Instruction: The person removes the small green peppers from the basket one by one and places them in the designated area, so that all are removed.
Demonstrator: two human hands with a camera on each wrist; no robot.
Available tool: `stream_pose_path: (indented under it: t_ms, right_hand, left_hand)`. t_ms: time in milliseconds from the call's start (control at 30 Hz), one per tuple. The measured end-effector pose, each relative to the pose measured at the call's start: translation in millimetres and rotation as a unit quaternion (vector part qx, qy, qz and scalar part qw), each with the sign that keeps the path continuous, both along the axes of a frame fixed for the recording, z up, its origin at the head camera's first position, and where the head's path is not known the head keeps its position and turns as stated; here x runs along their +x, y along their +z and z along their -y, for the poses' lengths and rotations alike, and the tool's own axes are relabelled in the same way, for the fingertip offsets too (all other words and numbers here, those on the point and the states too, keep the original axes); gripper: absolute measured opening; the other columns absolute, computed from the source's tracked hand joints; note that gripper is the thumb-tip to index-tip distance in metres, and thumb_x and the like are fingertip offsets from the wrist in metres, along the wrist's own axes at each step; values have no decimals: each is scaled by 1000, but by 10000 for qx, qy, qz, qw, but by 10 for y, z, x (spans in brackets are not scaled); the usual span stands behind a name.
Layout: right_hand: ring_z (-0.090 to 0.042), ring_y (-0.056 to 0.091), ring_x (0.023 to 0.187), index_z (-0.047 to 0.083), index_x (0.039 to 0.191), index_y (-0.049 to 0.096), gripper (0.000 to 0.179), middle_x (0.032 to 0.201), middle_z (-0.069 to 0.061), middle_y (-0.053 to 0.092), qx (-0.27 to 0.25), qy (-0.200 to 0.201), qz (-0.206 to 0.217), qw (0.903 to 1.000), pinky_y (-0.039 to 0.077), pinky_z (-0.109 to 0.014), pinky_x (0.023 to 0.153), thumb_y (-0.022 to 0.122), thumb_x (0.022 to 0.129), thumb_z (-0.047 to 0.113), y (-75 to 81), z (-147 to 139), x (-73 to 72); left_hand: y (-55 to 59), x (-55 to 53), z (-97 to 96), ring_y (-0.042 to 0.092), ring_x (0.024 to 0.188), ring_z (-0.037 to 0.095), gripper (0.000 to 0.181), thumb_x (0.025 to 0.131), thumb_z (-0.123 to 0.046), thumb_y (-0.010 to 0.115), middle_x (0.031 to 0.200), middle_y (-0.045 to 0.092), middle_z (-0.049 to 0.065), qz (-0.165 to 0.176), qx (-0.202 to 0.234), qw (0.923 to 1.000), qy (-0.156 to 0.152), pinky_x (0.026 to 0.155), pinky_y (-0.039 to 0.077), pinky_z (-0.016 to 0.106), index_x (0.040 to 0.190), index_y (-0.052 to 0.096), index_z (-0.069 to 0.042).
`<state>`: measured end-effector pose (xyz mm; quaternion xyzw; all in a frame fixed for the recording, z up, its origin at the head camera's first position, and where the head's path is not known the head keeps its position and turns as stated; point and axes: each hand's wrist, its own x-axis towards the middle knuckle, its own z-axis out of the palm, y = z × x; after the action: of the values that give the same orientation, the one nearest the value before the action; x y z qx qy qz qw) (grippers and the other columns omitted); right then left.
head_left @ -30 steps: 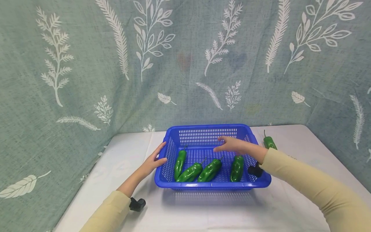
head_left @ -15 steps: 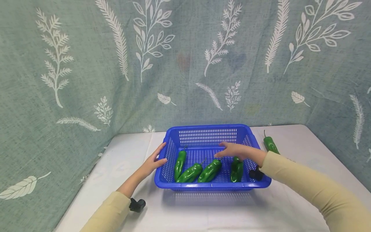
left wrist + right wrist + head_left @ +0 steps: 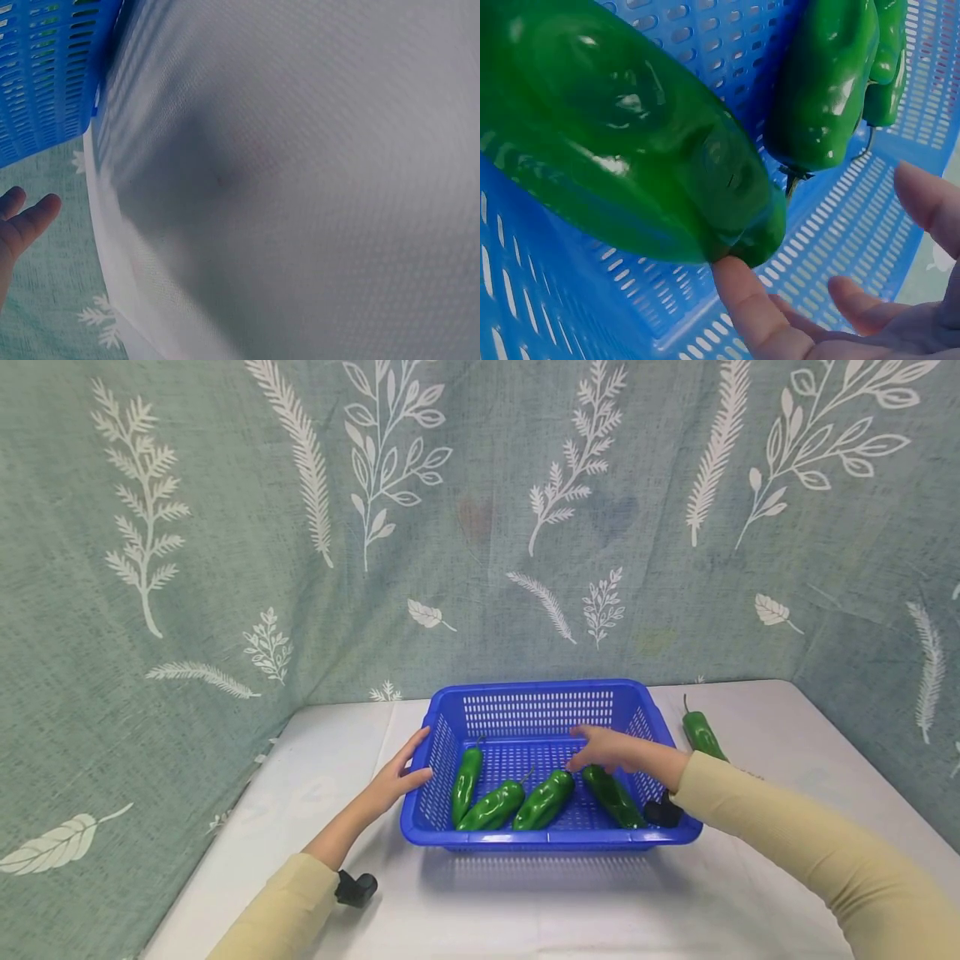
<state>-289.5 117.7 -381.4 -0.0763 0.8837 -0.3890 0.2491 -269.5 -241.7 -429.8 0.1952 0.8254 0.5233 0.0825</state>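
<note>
A blue plastic basket with slotted walls stands on the white cloth. Along its left rim my left hand rests with fingers and thumb spread. My right hand reaches into the basket over its right side. One fingertip touches the end of the rightmost green pepper, while the thumb and other fingers stay apart from it. That pepper lies slanted on the basket floor. Beside it are a second green pepper, a third pepper and a slimmer pepper by the left wall.
Outside the basket, another green pepper lies on the table at the back right, partly behind the right sleeve. A patterned green curtain rises behind and beside the table.
My right hand has lowered into the basket. The rightmost pepper has turned from upright in view to slanted, its far end shifting left. The left hand and basket have stayed put.
</note>
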Motion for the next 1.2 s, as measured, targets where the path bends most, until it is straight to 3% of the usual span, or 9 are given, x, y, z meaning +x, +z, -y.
stream_pose_path:
  t_ms: [267,600,933,1200]
  right_hand:
    - [-43,46,116,-3,136,35,70,133,-28,39,430,-94,306,9986,46,-49,90,69,75,6,-31,-24,-21]
    - [-34,59,96,-8,130,40,67,116,-25,53,606,-19,676,9959,52,-40,79,70,71,3,-90,-76,-85]
    - [-38,56,102,-3,121,49,57,111,-21,56,886,426,1112,9889,52,-46,77,73,71,8,-126,-93,-122]
    - [-43,51,109,-2,121,49,55,116,-22,55,836,497,1299,9867,51,-52,76,72,72,6,-142,-74,-110]
  left_hand:
    - [3,2,5,29,129,47,69,91,-27,52,151,13,19,-26,-74,10000,36,99,35,55,148,13,-21]
    - [5,-2,7,29,129,46,70,91,-27,52,151,13,20,-22,-2,10000,-20,99,35,54,148,13,-20]
    - [7,4,7,31,128,47,69,91,-25,51,150,14,21,-7,29,10000,-11,98,36,54,148,13,-19]
    - [22,4,5,32,126,48,69,91,-23,51,150,13,22,-18,72,9999,-83,95,39,54,148,12,-16]
